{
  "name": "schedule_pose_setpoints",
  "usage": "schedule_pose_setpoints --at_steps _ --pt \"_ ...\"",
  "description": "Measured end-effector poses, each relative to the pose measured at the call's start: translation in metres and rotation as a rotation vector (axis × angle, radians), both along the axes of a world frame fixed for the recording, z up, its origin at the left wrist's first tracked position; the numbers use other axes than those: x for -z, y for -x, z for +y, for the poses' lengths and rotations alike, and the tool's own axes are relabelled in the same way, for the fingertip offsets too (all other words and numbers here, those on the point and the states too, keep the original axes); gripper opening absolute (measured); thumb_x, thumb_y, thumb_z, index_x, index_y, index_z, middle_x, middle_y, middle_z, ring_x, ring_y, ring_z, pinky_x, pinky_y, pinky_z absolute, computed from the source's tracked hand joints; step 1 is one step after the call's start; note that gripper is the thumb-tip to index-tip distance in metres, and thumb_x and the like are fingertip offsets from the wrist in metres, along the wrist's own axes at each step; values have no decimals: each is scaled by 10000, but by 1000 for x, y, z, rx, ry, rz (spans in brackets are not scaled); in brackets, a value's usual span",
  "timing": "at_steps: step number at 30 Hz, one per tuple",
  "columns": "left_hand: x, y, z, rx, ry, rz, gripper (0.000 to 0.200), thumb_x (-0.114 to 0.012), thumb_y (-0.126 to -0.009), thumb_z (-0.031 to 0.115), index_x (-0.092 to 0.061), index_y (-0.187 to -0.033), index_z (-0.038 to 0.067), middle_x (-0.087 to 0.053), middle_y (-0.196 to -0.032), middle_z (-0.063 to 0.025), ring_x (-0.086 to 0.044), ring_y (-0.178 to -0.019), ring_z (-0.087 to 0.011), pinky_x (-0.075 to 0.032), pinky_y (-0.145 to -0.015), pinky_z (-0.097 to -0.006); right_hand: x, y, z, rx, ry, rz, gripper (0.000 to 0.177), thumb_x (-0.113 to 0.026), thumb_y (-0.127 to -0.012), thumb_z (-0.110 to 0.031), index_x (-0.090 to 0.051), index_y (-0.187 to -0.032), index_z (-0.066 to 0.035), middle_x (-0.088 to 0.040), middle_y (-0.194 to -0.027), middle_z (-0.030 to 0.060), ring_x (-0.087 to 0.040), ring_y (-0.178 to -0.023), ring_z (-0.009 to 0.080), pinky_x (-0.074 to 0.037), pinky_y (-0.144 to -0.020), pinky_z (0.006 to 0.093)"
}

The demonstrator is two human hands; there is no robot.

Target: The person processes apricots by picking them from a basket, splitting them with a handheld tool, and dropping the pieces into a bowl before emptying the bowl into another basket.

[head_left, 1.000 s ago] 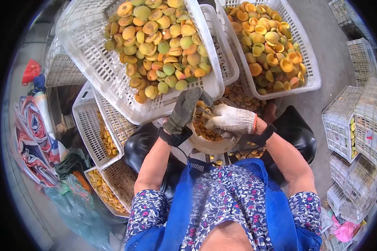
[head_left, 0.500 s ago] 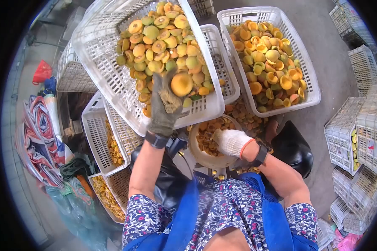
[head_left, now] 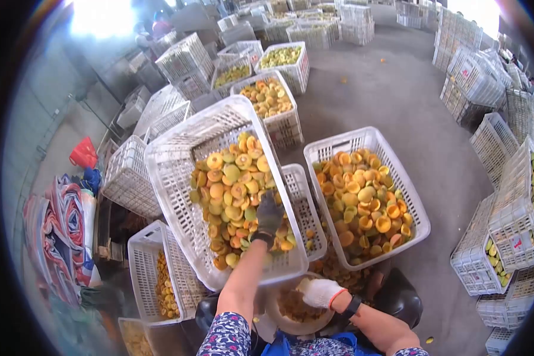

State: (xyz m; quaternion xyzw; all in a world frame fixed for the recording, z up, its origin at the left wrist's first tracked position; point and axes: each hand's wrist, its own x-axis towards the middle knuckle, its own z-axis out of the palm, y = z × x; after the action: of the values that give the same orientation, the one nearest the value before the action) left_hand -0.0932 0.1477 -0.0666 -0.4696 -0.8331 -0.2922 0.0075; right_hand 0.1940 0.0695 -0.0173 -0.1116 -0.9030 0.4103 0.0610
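My left hand (head_left: 269,219), in a dark grey glove, reaches over the halved orange and green fruit (head_left: 231,184) in the tilted white crate (head_left: 181,210). Its fingers look spread on the pile, somewhat blurred. My right hand (head_left: 322,293), in a white knit glove with an orange cuff edge, is above the round tub (head_left: 277,315). Its fingers are pressed together; whatever is between them is too small to name. Orange fruit pieces (head_left: 296,305) lie in the tub. Right of the tilted crate, another white crate (head_left: 422,228) holds hollow fruit halves.
A lower crate (head_left: 139,267) with small orange pieces stands at left, beside striped sacks (head_left: 59,231). Stacked crates (head_left: 516,237) line the right side. More fruit-filled crates (head_left: 288,121) stand beyond the tilted one. Bare floor (head_left: 374,89) shows between the rows.
The view has tilted up, showing more crates beyond. My left hand has moved farther over the pile, and the large fruit half formerly in it is out of it. My right hand remains over the tub.
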Motion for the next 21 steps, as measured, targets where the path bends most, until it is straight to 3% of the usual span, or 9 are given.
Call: schedule_pose_setpoints --at_steps 6,8,10,11,13,15,16,18,21 --pt "-11 8 0 -33 123 -208 565 -721 -768 333 -511 -1225 77 -594 -1177 -155 -587 -1080 -347 -483 -887 -433 33 8 0 -33 238 9 331 -484 -839 -229 -643 -1100 -104 -672 -996 183 -648 -880 369 -518 -779 459" --pt "-22 -2 -17 21 326 -225 598 -731 -756 338 -510 -1240 64 -606 -1188 -165 -592 -1084 -345 -480 -900 -410 38 10 3 -40 258 32 343 -481 -840 -233 -637 -1116 -102 -670 -1010 189 -645 -892 377 -514 -792 464" --pt "-16 -4 -38 87 409 -230 616 -739 -745 330 -504 -1237 44 -616 -1158 -176 -610 -1067 -320 -477 -906 -391 -7 14 17 -137 300 -142 348 -492 -835 -219 -625 -1124 -78 -659 -1008 209 -633 -895 396 -508 -799 467" --pt "-24 -7 -50 91 330 -392 591 -724 -763 316 -499 -1235 39 -618 -1151 -162 -617 -1056 -300 -487 -884 -387 -32 14 20 -142 60 -209 334 -492 -843 -217 -612 -1103 -46 -648 -1000 225 -624 -893 405 -499 -802 478" --pt "-48 -16 -73 96 252 -552 567 -709 -782 302 -494 -1233 34 -619 -1144 -148 -625 -1045 -280 -497 -863 -382 -16 19 26 -123 62 -160 321 -499 -845 -222 -607 -1081 -34 -644 -1000 227 -621 -892 408 -497 -800 480" --pt "-85 -29 -92 58 -52 -1122 482 -668 -851 250 -481 -1245 44 -616 -1130 -104 -624 -1026 -233 -522 -813 -362 -14 19 32 -44 163 -19 290 -530 -859 -240 -586 -1031 -13 -635 -955 240 -612 -887 428 -494 -790 479" --pt "-100 -35 -102 60 -54 -1122 482 -668 -851 250 -481 -1245 44 -616 -1130 -104 -624 -1026 -233 -522 -813 -362 -19 20 33 -43 160 -20 290 -530 -859 -240 -586 -1031 -13 -635 -955 240 -612 -887 428 -494 -790 479" --pt "-128 -48 -121 204 -394 -1578 415 -601 -924 228 -462 -1276 59 -609 -1110 -78 -619 -963 -203 -534 -752 -345 -33 22 39 107 -26 173 301 -552 -875 -252 -554 -1058 -13 -630 -920 240 -605 -869 452 -496 -771 464" --pt "-168 -75 -139 225 -590 -1770 386 -539 -967 240 -453 -1304 72 -601 -1078 -78 -607 -947 -188 -539 -766 -355 -82 23 40 258 186 181 327 -566 -894 -270 -511 -1096 -19 -629 -878 211 -613 -832 421 -489 -737 445"
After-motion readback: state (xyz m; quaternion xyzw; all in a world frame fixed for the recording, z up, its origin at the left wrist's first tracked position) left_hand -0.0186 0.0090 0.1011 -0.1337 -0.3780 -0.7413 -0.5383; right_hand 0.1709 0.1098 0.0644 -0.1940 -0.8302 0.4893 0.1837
